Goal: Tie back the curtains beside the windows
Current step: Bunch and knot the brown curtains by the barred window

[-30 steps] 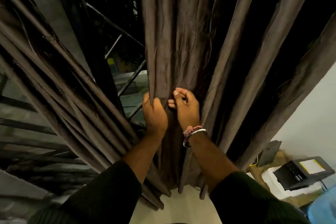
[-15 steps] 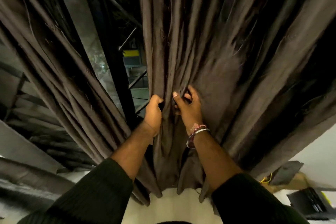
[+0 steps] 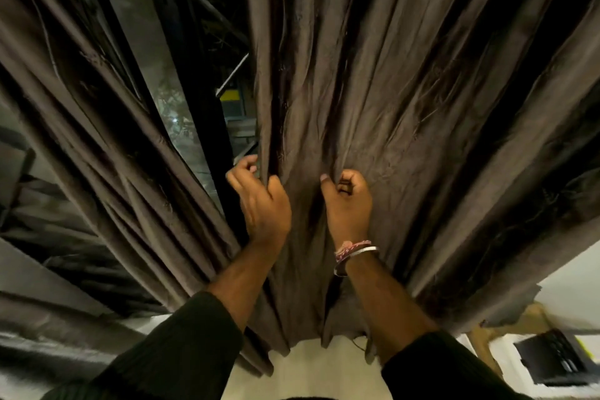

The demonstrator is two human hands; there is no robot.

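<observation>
Head view: left hand (image 3: 261,201) and right hand (image 3: 347,204) each pinch the crinkled brown curtain (image 3: 373,101) folds.

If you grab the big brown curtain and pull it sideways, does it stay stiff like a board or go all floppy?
Probably floppy: the brown curtain hangs in long soft folds and bunches where the left hand and right hand pinch it. It may feel a bit slippery, since the cloth has a sheen. It is likely rather heavy, being long with many deep pleats.
</observation>
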